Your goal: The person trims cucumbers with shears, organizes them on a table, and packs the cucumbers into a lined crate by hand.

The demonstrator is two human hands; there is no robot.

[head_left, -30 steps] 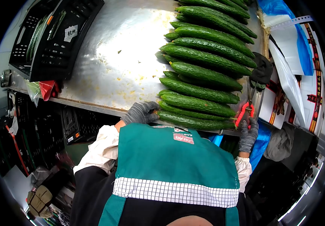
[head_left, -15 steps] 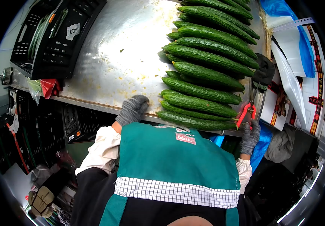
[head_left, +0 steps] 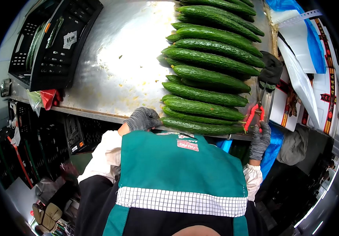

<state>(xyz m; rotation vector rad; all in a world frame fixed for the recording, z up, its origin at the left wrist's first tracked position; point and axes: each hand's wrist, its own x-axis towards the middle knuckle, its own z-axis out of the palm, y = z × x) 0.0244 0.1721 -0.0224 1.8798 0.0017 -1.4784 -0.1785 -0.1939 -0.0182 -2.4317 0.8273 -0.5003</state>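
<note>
Dark green cucumbers lie side by side in a row on the metal table. My left hand (head_left: 142, 119), in a grey knit glove, has its fingers curled at the left end of the nearest cucumber (head_left: 201, 127). At the row's other end, my right hand (head_left: 260, 141), gloved alike, has its fingers closed at the lower end of a red handle of the scissors (head_left: 252, 116). Their blades point away from me, toward a dark cloth (head_left: 271, 70). How firmly either hand grips is partly hidden.
The metal table (head_left: 102, 86) has yellowish specks and a raised front edge. A black crate (head_left: 59, 55) holding cucumbers stands at its left, beside a red bag (head_left: 48, 98). White printed cartons (head_left: 323, 90) and blue plastic sheeting (head_left: 273, 147) are at the right.
My left hand has moved right and slightly down to the near cucumber's left end. My right hand stays by the scissors. The whole view has shifted slightly.
</note>
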